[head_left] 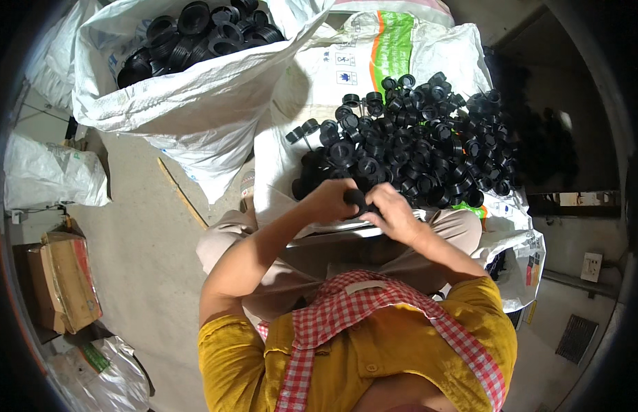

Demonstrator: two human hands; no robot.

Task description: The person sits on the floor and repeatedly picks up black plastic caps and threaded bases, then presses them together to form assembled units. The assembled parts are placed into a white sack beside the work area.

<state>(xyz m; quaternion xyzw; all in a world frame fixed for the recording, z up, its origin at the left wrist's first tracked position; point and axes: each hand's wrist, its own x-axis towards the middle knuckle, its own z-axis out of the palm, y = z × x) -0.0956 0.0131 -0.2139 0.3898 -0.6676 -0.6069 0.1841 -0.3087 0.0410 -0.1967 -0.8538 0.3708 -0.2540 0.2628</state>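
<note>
Hands meet over the lap, just below the heap of black plastic rings (415,137) spread on white sacking (319,75). Left hand (331,200) is curled shut around a small black ring part (355,198); right hand (391,215) pinches its other side, fingers bent. Judgement: steady the part squarely against both thumbs, keeping it clear of the heap's near edge. An open sack of rings (195,31) stands left of the heap.

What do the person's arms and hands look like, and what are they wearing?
Both forearms are bare, with no gloves, rings or watch visible on the left hand or the right hand. Short mustard-yellow sleeves cover only the upper arms. A red-and-white checked apron strap runs over each shoulder.
</note>
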